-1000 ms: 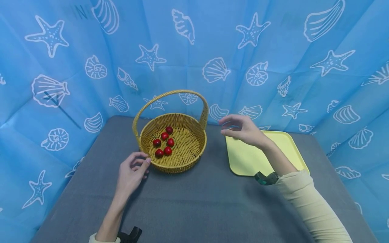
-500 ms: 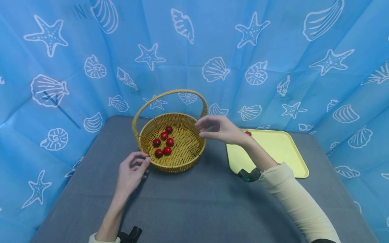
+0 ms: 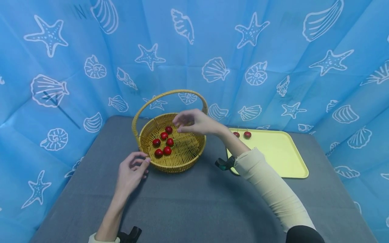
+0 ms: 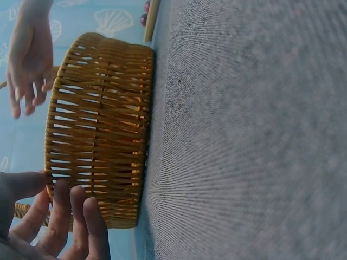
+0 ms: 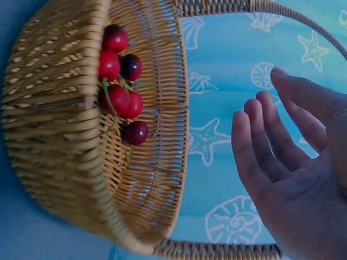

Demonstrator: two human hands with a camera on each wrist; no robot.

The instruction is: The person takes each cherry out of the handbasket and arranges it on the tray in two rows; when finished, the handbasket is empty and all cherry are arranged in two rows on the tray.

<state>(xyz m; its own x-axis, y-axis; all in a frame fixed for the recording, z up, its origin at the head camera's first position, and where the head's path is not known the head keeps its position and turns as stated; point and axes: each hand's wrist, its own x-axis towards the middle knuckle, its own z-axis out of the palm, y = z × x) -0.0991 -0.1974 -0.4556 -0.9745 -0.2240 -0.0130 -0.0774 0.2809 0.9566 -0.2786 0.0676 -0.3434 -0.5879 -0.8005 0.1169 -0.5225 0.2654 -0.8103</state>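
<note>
A round woven basket [image 3: 174, 167] with a tall arched handle [image 3: 174, 91] stands on the table, holding several red cherries [image 3: 167, 150] toward its left side. My left hand [image 3: 130, 173] pinches the basket's near-left rim; in the left wrist view the thumb is at the rim and the fingers lie along the outer wall [image 4: 97, 130]. Over the basket hovers my right hand [image 3: 199, 122], with nothing between its loosely bent fingers. Green stems show among the cherries [image 5: 115, 100] in the right wrist view, apart from my right hand.
To the right of the basket lies a yellow tray [image 3: 276, 157], with two stemmed cherries [image 3: 247, 135] visible by its far-left corner. My right forearm crosses the tray's left edge. A blue curtain [image 3: 188, 50] with shell prints hangs behind the grey table [image 3: 182, 212].
My right hand has moved left from above the tray to above the basket, uncovering two cherries on the tray. My left hand and the basket have stayed in place.
</note>
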